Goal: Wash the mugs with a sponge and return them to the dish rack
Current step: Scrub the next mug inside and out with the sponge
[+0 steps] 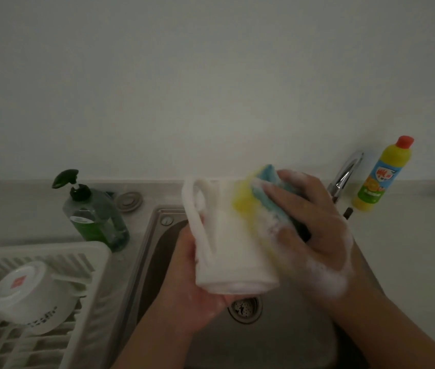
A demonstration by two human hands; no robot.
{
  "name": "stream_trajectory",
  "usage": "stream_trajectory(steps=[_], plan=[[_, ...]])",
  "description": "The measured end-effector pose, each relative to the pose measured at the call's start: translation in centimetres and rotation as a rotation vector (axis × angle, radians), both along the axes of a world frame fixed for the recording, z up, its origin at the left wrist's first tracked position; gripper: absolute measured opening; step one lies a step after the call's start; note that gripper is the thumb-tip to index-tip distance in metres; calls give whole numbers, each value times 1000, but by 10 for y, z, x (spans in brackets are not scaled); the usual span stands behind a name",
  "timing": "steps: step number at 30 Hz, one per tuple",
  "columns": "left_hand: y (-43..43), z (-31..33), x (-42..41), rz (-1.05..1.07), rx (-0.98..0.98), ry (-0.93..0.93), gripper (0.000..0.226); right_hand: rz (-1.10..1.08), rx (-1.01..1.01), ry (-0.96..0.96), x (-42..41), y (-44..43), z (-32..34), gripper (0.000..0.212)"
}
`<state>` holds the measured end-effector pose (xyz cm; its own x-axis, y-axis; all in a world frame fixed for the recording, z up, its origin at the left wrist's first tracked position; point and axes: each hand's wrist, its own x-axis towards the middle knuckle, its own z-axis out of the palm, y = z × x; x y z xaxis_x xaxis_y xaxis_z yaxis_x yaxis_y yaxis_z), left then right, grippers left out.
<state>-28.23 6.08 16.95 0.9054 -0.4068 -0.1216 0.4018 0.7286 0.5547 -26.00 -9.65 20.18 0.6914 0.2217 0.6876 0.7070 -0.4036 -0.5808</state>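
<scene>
A white mug (227, 241) is held over the steel sink (152, 235), tilted with its handle to the upper left. My left hand (192, 296) grips it from below, near its base. My right hand (312, 235), covered in foam, presses a yellow and blue sponge (261, 198) against the mug's right side. Another white mug (28, 294) lies tipped in the white dish rack (78, 262) at the lower left.
A green pump soap bottle (96, 217) stands left of the sink. The chrome tap (345, 174) and a yellow bottle with a red cap (381, 177) are at the back right. The sink drain (244, 307) shows below the mug.
</scene>
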Motion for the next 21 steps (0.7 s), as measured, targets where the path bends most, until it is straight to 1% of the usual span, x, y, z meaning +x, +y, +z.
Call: stream_trajectory(steps=[1, 2, 4, 5, 6, 7, 10, 12, 14, 16, 17, 19, 21], plan=[[0, 1, -1, 51, 41, 36, 92, -2, 66, 90, 6, 0, 2, 44], [1, 1, -2, 58, 9, 78, 90, -23, 145, 214, 9, 1, 4, 42], [2, 6, -2, 28, -63, 83, 72, -13, 346, 503, 9, 2, 1, 26], [2, 7, -2, 56, -38, 81, 63, 15, 462, 623, 7, 5, -4, 20], [1, 8, 0, 101, -2, 94, 56, 67, 555, 715, 4, 8, -9, 20], [-1, 9, 1, 141, 28, 106, 52, 143, 627, 782, 1, 11, -13, 25], [-10, 13, 5, 257, 115, 32, 51, 279, 813, 883, -1, 19, -18, 47], [-14, 12, 7, 393, 242, -51, 55, 340, 862, 909, 2, 20, -19, 57], [-15, 7, 10, 545, 397, -153, 55, 360, 889, 982, 5, 19, -19, 49], [-18, 4, 10, 642, 624, -255, 59, 373, 930, 1069, 7, 15, -21, 44], [-20, 6, 8, 688, 718, -267, 56, 384, 954, 1095, 8, 13, -22, 44], [-24, 16, 4, 774, 829, -273, 44, 392, 996, 1114, 9, 10, -23, 43], [-29, 22, 2, 763, 931, -293, 45, 384, 1035, 1109, 9, 8, -24, 40]])
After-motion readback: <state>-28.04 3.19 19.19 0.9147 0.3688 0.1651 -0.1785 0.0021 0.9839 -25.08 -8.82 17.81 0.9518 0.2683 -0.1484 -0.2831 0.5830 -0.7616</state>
